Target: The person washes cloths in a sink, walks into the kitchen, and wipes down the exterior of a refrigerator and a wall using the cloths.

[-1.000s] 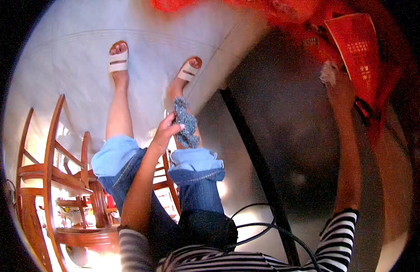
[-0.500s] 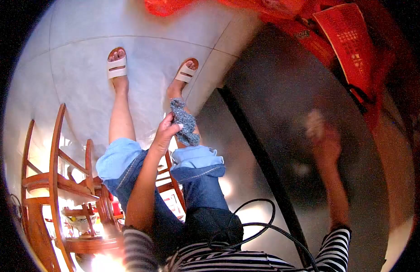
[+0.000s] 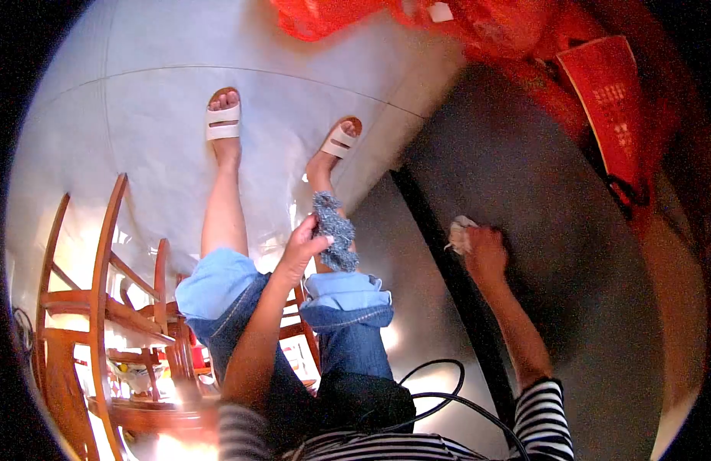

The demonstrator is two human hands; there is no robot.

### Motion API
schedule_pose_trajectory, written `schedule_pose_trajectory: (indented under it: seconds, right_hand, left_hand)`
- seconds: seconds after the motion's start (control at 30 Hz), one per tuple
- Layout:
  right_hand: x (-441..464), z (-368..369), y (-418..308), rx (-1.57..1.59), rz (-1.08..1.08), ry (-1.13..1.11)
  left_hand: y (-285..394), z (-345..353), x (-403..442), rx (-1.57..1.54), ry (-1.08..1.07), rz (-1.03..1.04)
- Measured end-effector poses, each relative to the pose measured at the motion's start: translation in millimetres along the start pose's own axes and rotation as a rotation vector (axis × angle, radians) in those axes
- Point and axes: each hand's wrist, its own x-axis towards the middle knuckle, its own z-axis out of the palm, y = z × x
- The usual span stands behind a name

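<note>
My left hand [image 3: 300,250] is closed on a fuzzy grey-blue scrubbing pad [image 3: 335,233], held above my lower leg. On the dark, smooth surface [image 3: 570,253] at the right, my right hand [image 3: 484,252] presses a crumpled whitish cloth [image 3: 461,234], close to the black edge strip [image 3: 448,276]. The fingers are bunched around the cloth and partly hidden by the back of the hand.
Red plastic bags [image 3: 494,27] and a red printed packet [image 3: 606,100] lie at the upper right. Wooden chairs [image 3: 102,300] stand at the left. A black cable [image 3: 455,396] loops near my waist. My sandalled feet rest on the pale floor [image 3: 163,100].
My right hand has swept the cloth from the red packet across the dark surface, down and left toward the black strip. My left hand still holds the pad; the whole view has shifted slightly.
</note>
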Motion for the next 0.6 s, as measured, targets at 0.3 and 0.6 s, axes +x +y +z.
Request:
schedule_pose_trajectory:
  seconds: [0.3,0.6]
  right_hand:
    - [74.5,-74.4,69.9,-0.215,0.27,0.482]
    - [252.5,-0.7,-24.2,0.158,0.161,0.507]
  left_hand:
    - [-22.3,-17.1,2.4,0.184,0.015,-0.043]
    - [-8.3,-13.1,-4.0,0.203,0.02,-0.08]
